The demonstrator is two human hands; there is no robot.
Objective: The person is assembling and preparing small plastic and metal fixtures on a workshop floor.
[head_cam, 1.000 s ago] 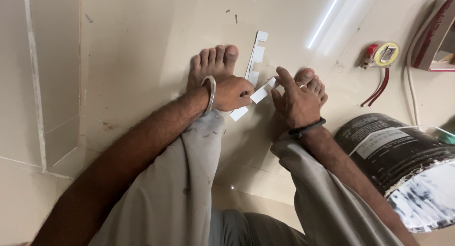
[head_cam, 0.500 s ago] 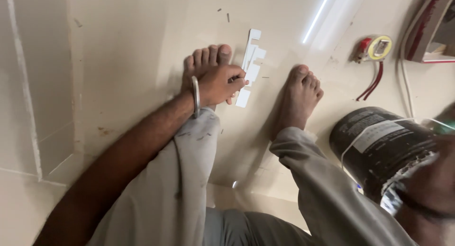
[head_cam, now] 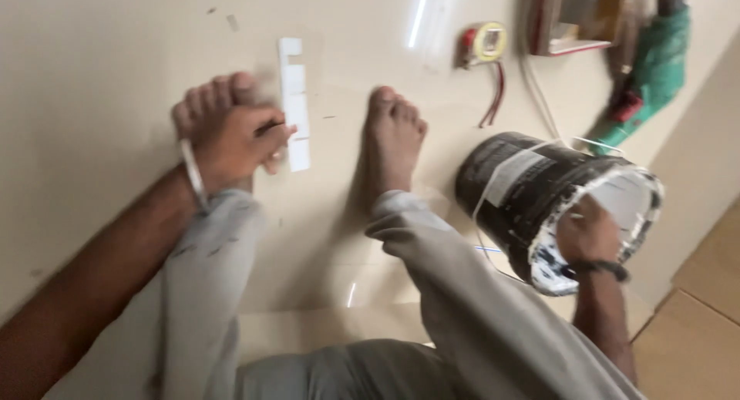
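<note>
Left hand (head_cam: 235,142) rests over the left foot (head_cam: 212,99), grip narrow, fingertips pinching or pressing the near end of a white strip (head_cam: 293,99) that lies on the floor (head_cam: 116,45); the frame is blurred, so whether the strip is lifted or only pinned down cannot be told; the strip runs near-to-far between the two feet, scored or cut into short segments, several of them showing along its length; judged from that, the segmenting looks partly or wholly done, and no loose pieces show beside it; right hand (head_cam: 590,234) is well to the right, reaching into the mouth of a black bucket (head_cam: 532,192) that lies tilted on its side, white inside and white-smeared at the rim; the fingers are inside the rim and the grip cannot be told, nor what, if anything, it has hold of; a dark band sits on that wrist, a metal bangle on the left one; right foot (head_cam: 393,134) flat on the floor between strip and bucket; farther off, a yellow tape measure (head_cam: 486,42) with red cord, a green power tool (head_cam: 655,61) at far right.
</note>
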